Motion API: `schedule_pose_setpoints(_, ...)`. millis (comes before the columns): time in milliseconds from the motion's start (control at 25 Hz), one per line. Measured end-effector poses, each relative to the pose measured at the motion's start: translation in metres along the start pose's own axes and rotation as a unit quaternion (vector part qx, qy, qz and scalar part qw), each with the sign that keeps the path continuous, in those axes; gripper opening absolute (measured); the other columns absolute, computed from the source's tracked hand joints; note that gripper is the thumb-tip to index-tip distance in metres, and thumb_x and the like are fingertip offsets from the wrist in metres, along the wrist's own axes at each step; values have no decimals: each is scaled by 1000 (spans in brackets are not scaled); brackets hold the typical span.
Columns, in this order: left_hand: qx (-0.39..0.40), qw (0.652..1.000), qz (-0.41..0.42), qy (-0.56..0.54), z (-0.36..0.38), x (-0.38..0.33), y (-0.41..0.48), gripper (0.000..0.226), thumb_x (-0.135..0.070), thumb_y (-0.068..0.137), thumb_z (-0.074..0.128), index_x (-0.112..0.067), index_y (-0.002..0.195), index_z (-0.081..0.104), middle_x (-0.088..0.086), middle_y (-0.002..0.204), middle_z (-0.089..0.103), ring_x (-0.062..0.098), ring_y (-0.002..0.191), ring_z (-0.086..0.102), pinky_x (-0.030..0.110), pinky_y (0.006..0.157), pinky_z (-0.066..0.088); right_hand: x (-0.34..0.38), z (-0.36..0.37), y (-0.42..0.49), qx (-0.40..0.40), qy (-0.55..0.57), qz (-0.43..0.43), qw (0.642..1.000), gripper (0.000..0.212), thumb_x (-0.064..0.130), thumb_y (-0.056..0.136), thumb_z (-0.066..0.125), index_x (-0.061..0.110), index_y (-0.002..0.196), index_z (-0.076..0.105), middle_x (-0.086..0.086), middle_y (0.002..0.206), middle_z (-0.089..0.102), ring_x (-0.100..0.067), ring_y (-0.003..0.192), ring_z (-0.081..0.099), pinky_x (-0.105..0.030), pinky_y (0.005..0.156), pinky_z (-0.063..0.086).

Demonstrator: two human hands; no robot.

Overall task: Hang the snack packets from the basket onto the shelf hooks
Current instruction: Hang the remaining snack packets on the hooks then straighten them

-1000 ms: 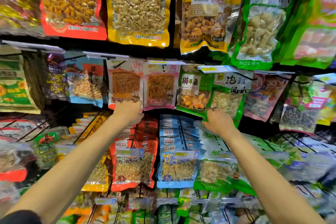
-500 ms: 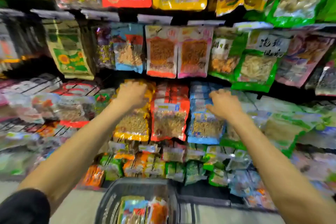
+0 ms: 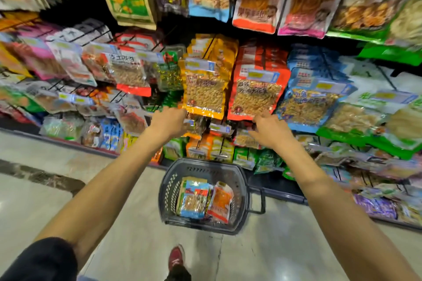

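A dark plastic basket (image 3: 169,191) stands on the floor below the shelf. Inside it lie a blue snack packet (image 3: 194,201) and an orange-red snack packet (image 3: 221,201). My left hand (image 3: 169,122) is stretched out just below the hanging yellow peanut packet (image 3: 203,96), with nothing in it. My right hand (image 3: 269,130), fingers spread and relaxed, hovers under the hanging red peanut packet (image 3: 255,98). Both hands are above the basket and hold no packet.
Rows of snack packets hang on hooks across the shelf, with blue packets (image 3: 308,102) at the right and green packets (image 3: 356,125) beyond. Smaller packs fill the low row behind the basket. My red shoe (image 3: 175,258) stands on the tiled floor.
The view has tilted down, bringing the whole basket and the floor into sight. Both hands have dropped from the middle hook row to the bottom edges of the yellow and red packets.
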State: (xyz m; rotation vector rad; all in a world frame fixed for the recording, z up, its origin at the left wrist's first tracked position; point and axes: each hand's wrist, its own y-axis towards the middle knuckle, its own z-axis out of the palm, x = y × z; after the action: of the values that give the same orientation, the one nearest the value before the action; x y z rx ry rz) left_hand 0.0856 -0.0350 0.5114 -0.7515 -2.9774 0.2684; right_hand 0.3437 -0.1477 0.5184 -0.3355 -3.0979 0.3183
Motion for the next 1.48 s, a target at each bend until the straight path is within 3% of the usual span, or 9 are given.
schedule_pose_setpoints(200,68,997,0,-35,84,32,14,40,-39,95,51,-10,123,54,17,116,63,37,109,59,42,78,47,39,78,22,92,35,27,995,50,42,97,51,8,132,46,-16,131,51,-37,121,49,-44,86,45)
schedule_pose_setpoints(320,157,985,16,-62,141,48,25,35,-36,94,51,-11,117,58,17,114,64,36,106,60,43,78,51,59,137,32,171,76,54,981,45,43,96,52,10,127,49,-17,127,53,-36,118,50,-47,90,49)
schedule_pose_setpoints(400,207,976,16,-71,184,58,29,44,-44,89,49,-11,119,57,17,114,64,38,104,61,45,77,52,73,173,37,204,84,60,974,44,44,96,52,9,123,52,-16,125,54,-36,116,52,-45,89,49)
schedule_pose_setpoints(760,296,951,-9,-85,372,70,62,40,-39,93,50,-13,123,57,15,119,64,36,108,61,40,84,50,86,360,75,301,110,116,940,50,38,92,48,15,137,46,-17,129,57,-37,115,56,-45,95,49)
schedule_pose_setpoints(960,345,933,-33,-96,509,57,92,38,-36,96,48,-12,124,58,13,127,61,32,116,57,39,89,46,82,501,109,324,122,146,927,47,44,95,47,14,131,53,-12,132,58,-34,117,57,-41,95,48)
schedule_pose_setpoints(1160,365,924,-60,-102,634,53,129,39,-35,97,46,-12,128,53,13,132,58,32,119,56,40,94,45,75,628,152,341,127,170,916,47,35,93,52,8,131,52,-15,131,57,-36,119,56,-43,96,49)
schedule_pose_setpoints(1360,334,921,-113,-166,741,56,167,39,-34,90,49,-13,122,59,14,126,62,33,113,60,41,93,49,70,726,187,309,127,206,920,34,26,97,48,6,123,59,-14,124,63,-31,113,60,-40,93,49)
schedule_pose_setpoints(1480,298,916,-163,-213,779,48,175,44,-34,94,51,-6,127,55,16,130,58,35,119,56,39,97,45,71,764,201,287,149,229,918,35,25,99,47,3,125,58,-16,127,61,-32,117,58,-39,96,47)
